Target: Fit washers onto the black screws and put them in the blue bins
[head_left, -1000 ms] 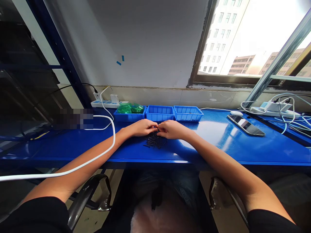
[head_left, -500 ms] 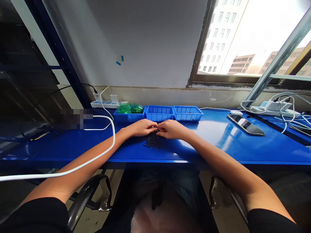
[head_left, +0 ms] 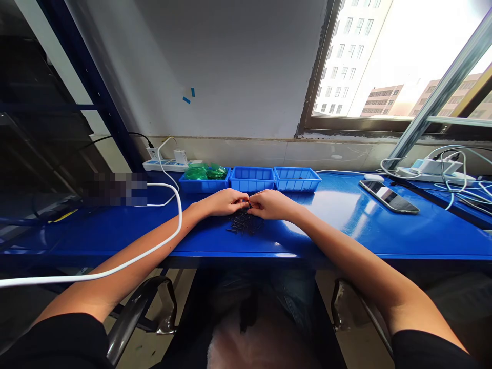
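Observation:
A small heap of thin black pieces that look like screws [head_left: 243, 223] lies loose on the blue table [head_left: 330, 225]. Just above its far side, my left hand [head_left: 227, 202] and my right hand [head_left: 270, 204] meet, fingertips almost touching. Both are closed in a pinch, thumb against fingers. A tiny dark bit shows between the fingertips, too small to name. Behind the hands stand three blue bins in a row: the left bin [head_left: 186, 186] holds green plastic packets [head_left: 207, 172], while the middle bin [head_left: 252, 186] and the right bin [head_left: 298, 186] stand beside it.
A white cable [head_left: 180, 215] loops up across my left forearm. At the right lies a phone [head_left: 390, 197], near a power strip [head_left: 434, 174] with tangled cables. Another power strip [head_left: 169, 166] sits by the wall at the left. Chair armrests [head_left: 134, 312] flank me below the table edge.

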`<state>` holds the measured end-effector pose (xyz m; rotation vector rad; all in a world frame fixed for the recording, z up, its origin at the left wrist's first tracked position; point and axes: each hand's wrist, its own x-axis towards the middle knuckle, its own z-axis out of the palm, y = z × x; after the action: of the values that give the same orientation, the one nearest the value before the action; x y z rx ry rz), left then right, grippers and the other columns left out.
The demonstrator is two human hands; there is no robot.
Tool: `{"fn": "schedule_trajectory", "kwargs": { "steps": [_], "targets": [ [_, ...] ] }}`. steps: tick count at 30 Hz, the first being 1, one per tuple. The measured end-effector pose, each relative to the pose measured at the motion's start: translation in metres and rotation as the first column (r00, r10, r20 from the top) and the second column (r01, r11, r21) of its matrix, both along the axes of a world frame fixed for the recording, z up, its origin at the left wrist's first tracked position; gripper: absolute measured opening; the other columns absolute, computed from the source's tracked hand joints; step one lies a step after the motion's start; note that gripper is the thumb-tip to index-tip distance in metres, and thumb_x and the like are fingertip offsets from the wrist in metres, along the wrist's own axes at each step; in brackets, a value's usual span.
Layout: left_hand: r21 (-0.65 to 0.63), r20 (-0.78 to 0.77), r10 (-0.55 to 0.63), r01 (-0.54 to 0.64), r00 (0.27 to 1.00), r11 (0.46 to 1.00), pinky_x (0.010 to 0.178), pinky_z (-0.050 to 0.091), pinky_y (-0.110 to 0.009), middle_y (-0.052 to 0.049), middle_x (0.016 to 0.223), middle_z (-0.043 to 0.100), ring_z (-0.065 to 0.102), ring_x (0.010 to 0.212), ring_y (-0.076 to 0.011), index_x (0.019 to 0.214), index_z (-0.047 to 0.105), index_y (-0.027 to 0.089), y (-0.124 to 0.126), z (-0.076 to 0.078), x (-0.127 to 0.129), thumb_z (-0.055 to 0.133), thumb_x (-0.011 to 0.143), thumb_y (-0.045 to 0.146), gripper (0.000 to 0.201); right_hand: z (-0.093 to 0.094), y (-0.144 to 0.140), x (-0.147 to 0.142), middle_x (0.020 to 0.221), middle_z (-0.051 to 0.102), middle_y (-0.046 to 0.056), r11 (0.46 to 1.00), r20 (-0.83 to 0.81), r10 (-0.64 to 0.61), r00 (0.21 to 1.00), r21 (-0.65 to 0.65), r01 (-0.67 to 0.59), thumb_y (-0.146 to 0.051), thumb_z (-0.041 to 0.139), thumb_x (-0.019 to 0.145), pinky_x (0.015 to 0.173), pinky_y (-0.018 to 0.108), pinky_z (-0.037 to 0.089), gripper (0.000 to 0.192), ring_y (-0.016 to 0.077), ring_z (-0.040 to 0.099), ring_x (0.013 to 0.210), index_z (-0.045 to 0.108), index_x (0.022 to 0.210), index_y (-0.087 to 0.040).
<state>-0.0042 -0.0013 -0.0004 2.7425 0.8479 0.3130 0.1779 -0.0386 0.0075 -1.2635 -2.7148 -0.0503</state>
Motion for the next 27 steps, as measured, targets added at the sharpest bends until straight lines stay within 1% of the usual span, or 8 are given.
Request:
{"fn": "schedule_trajectory", "kwargs": {
  "steps": [7,12,22,27],
  "targets": [
    [-0.006,-0.005,-0.003,0.003,1.000,1.000,0.059,0.035,-0.021,-0.003,0.074,0.062,0.053,0.065,-0.0135,0.092,0.062,0.012,0.0006,-0.0004,-0.0003,0.037,0.085,0.031,0.032,0.0008,-0.0007,0.0000,0.069,0.058,0.001,1.000,-0.006,-0.008,1.000,0.007,0.008,-0.026,0.053,0.080,0.053,0.023,0.021,0.018,0.0100,0.042,0.060,0.052,0.064,-0.017],
    [-0.013,0.003,-0.006,0.006,1.000,1.000,0.058,0.035,-0.020,-0.003,0.075,0.063,0.052,0.064,-0.0130,0.094,0.062,0.012,0.0004,-0.0007,-0.0008,0.037,0.086,0.031,0.032,-0.0007,0.0003,0.0007,0.070,0.059,0.001,1.000,-0.021,0.001,1.000,0.016,-0.001,-0.027,0.053,0.080,0.054,0.023,0.022,0.018,0.0104,0.044,0.061,0.053,0.065,-0.017],
    [-0.013,0.013,-0.022,0.022,1.000,1.000,0.059,0.035,-0.020,-0.003,0.075,0.063,0.053,0.065,-0.0132,0.094,0.062,0.013,0.0011,-0.0008,0.0000,0.038,0.085,0.030,0.031,0.0000,-0.0001,0.0006,0.067,0.057,-0.001,1.000,-0.029,-0.006,1.000,0.013,0.007,-0.029,0.055,0.080,0.052,0.023,0.020,0.020,0.0096,0.041,0.059,0.051,0.063,-0.018],
    [0.001,0.003,-0.015,0.015,1.000,1.000,0.058,0.034,-0.021,-0.002,0.072,0.061,0.052,0.064,-0.0131,0.088,0.061,0.013,0.0013,-0.0011,0.0004,0.038,0.086,0.031,0.029,-0.0004,0.0000,0.0007,0.069,0.058,0.000,1.000,-0.020,0.008,1.000,0.018,-0.007,-0.028,0.055,0.081,0.052,0.023,0.020,0.021,0.0096,0.042,0.059,0.052,0.063,-0.017]
  ]
}}
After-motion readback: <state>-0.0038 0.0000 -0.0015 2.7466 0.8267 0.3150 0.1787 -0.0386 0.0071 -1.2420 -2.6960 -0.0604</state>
